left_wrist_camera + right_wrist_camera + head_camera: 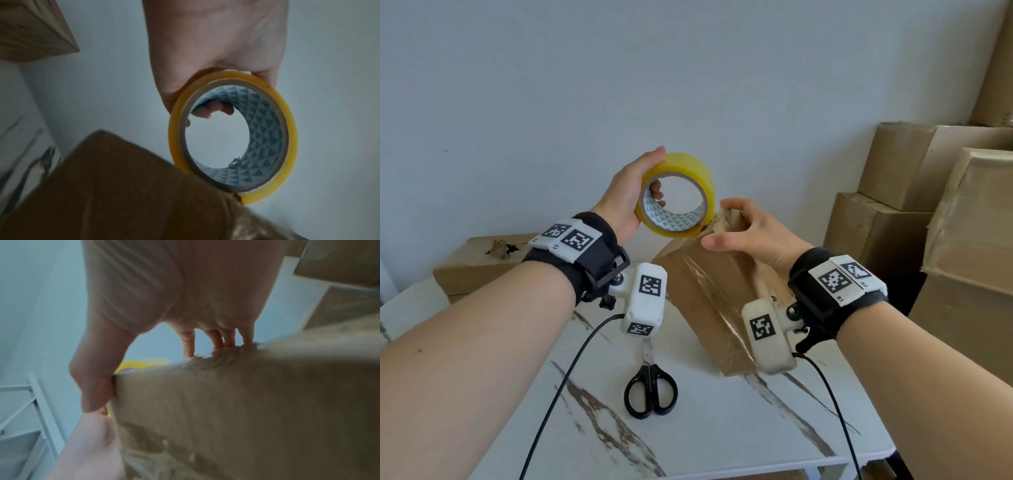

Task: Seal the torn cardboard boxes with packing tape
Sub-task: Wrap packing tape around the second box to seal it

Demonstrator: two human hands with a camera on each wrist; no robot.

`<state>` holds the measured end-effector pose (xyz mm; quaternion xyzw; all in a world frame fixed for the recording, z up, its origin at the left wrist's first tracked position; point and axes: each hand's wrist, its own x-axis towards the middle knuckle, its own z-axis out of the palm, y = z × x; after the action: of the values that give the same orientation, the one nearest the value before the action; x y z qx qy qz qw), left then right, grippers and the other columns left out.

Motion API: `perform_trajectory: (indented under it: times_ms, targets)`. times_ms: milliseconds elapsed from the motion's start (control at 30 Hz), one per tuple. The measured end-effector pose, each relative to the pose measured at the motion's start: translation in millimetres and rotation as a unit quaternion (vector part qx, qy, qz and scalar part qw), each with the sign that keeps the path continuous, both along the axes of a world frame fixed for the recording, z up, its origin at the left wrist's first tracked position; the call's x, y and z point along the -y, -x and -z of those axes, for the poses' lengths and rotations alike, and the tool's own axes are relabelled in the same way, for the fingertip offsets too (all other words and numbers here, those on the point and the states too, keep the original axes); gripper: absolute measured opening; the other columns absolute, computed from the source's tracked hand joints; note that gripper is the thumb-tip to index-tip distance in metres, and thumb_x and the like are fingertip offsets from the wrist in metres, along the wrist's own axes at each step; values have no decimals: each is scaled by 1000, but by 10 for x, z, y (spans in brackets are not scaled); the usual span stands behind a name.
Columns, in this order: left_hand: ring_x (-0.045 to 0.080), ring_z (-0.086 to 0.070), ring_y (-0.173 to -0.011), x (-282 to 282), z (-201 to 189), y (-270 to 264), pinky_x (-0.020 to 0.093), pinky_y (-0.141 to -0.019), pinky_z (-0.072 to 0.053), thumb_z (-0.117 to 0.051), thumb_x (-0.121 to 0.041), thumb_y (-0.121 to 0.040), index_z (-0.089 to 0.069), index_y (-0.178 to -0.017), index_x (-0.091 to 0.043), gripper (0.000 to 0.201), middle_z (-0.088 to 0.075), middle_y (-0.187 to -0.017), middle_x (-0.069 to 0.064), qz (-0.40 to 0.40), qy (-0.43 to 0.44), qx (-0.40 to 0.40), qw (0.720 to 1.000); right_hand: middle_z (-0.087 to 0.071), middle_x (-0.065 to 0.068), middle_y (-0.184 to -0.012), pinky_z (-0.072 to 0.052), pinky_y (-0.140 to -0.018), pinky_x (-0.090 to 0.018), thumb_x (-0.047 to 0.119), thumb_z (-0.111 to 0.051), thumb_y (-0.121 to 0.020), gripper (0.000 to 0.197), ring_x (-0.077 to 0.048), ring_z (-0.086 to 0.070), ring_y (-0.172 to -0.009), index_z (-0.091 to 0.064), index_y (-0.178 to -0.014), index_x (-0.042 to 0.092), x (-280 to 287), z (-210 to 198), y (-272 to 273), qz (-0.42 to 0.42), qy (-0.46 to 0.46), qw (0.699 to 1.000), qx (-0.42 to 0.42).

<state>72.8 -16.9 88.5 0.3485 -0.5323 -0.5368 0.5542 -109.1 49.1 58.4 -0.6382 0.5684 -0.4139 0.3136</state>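
A brown cardboard box stands tilted on the marble table, clear tape running down its face. My right hand grips its raised top corner, thumb on the near face and fingers over the far edge. My left hand holds a yellow roll of packing tape in the air, fingers hooked through the core. The roll's lower edge meets the box's top corner. Another box with a torn top lies at the table's back left.
Black-handled scissors lie shut on the white marble table in front of the tilted box. Several cardboard boxes are stacked at the right against the wall. Cables hang from both wrist cameras across the table.
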Motion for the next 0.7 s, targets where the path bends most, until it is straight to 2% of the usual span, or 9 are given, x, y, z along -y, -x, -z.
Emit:
perform_trajectory:
  times_ms: [100, 167, 233, 333, 433, 467, 567, 633, 700]
  targets:
    - [11, -43, -52, -55, -50, 206, 29, -67, -40, -59, -41, -89, -55, -76, -22, 24, -44, -59, -4, 11, 4, 8, 1000, -43, 2, -140, -33, -105, -25, 53, -80, -40, 123, -11, -41, -128, -26, -147, 23, -113, -49, 227, -35, -39, 998, -16]
    - [11, -42, -54, -111, -74, 364, 29, -66, -39, -59, -43, -88, -55, -74, -20, 27, -43, -62, -3, 18, 6, 20, 1000, -48, 5, -136, -35, -100, -19, 50, -80, -45, 121, -7, -47, -124, -25, -148, 18, -184, -97, 347, -48, -58, 997, -5]
    - [12, -43, -56, -168, -98, 519, 30, -67, -39, -59, -46, -86, -56, -72, -18, 31, -43, -63, -3, 27, 10, 36, 999, -55, 2, -133, -39, -104, -25, 56, -82, -48, 118, -9, -53, -120, -30, -145, 15, -215, -143, 430, -26, -66, 997, -11]
    - [14, -48, -59, -240, -157, 728, 31, -68, -43, -60, -48, -86, -58, -77, -16, 33, -45, -65, -1, 32, 35, 74, 996, -63, -1, -123, -50, -94, -35, 63, -88, -29, 125, -16, -64, -106, -42, -138, 23, -220, -171, 531, 41, -85, 995, -16]
    - [15, -53, -59, -289, -206, 840, 32, -70, -47, -58, -49, -86, -58, -80, -15, 35, -47, -62, -1, 54, 54, 123, 989, -55, 3, -125, -41, -63, -22, 42, -83, -63, 88, -8, -58, -93, -38, -137, 28, -288, -166, 614, 58, -128, 990, -3]
    - [15, -52, -56, -294, -214, 854, 33, -70, -47, -59, -49, -86, -57, -78, -14, 36, -47, -60, -1, 67, 53, 134, 987, -52, 3, -127, -36, -60, -21, 37, -79, -70, 83, -8, -56, -95, -34, -139, 29, -299, -146, 664, 59, -139, 988, 0]
    - [13, -45, -51, -327, -258, 906, 31, -67, -47, -61, -47, -85, -56, -75, -14, 35, -44, -57, -1, 98, 49, 155, 982, -47, 0, -138, -44, -80, -31, 44, -79, -68, 89, -19, -53, -115, -29, -142, 40, -334, -83, 788, 60, -172, 983, 8]
    - [12, -43, -53, -367, -326, 975, 27, -63, -44, -63, -45, -84, -58, -74, -18, 30, -44, -58, -3, 103, 64, 183, 976, -43, 2, -141, -36, -100, -46, 54, -82, -55, 98, -24, -46, -124, -29, -138, 49, -346, -71, 842, 62, -190, 980, 4]
    - [12, -44, -54, -393, -395, 1020, 25, -59, -41, -66, -44, -83, -59, -73, -21, 26, -46, -59, -4, 94, 85, 221, 967, -42, 2, -141, -32, -103, -52, 62, -83, -42, 99, -26, -44, -125, -33, -129, 60, -350, -41, 912, 54, -209, 976, 9]
